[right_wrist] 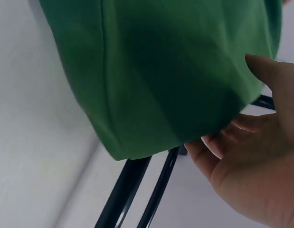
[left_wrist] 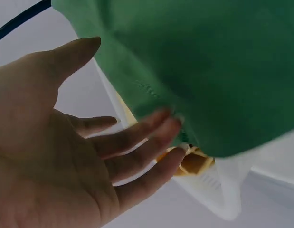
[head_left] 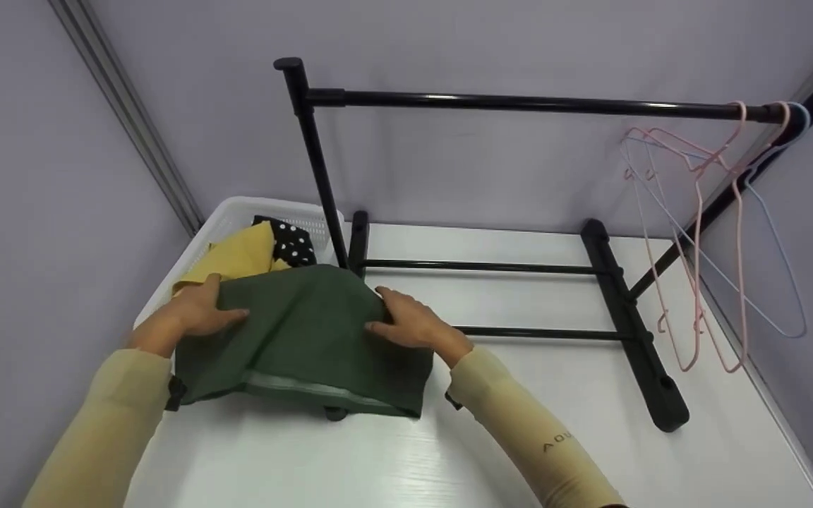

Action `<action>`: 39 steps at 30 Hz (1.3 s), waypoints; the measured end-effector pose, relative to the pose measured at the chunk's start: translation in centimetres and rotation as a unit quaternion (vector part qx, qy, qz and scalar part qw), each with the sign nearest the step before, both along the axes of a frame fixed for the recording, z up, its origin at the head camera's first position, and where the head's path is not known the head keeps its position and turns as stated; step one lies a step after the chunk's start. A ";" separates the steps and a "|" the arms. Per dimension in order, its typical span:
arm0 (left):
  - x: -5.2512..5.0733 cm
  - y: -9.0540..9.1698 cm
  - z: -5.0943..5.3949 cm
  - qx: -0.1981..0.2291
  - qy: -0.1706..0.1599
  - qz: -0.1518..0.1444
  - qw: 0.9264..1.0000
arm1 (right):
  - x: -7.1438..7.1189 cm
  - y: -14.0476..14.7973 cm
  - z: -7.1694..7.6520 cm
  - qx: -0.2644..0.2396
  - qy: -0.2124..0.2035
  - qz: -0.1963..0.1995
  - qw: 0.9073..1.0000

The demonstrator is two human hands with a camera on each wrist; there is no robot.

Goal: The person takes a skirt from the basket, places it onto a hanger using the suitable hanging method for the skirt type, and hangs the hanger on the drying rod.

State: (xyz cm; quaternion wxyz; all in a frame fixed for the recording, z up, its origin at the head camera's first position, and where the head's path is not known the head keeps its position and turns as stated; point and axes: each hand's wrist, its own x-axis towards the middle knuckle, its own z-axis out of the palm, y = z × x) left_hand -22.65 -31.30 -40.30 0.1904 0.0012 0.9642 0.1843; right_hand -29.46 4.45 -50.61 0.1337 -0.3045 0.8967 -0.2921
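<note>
A dark green piece of clothing [head_left: 308, 331], its exact kind unclear, lies spread between both hands over the basket's front and the rack's left foot. A pale strip runs along its near edge. My left hand [head_left: 198, 310] is at its left edge; in the left wrist view, the fingers [left_wrist: 142, 142] reach the cloth fairly straight and the thumb stands apart. At the right edge is my right hand [head_left: 410, 321]. The right wrist view shows its thumb [right_wrist: 263, 66] spread away from the fingers, whose tips go behind the cloth.
Behind the left hand, a white basket [head_left: 226, 210] holds yellow cloth [head_left: 237, 254] and black polka-dot cloth [head_left: 293, 243]. A black clothes rack [head_left: 519, 103] stands on the white table [head_left: 406, 466]. Pink hangers [head_left: 698, 212] and a blue hanger [head_left: 780, 233] hang at its right end.
</note>
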 end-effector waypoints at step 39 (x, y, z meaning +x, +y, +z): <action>9.2 4.3 -2.2 0.088 0.099 -0.197 0.971 | 4.5 3.0 0.9 -0.044 -0.007 0.157 0.987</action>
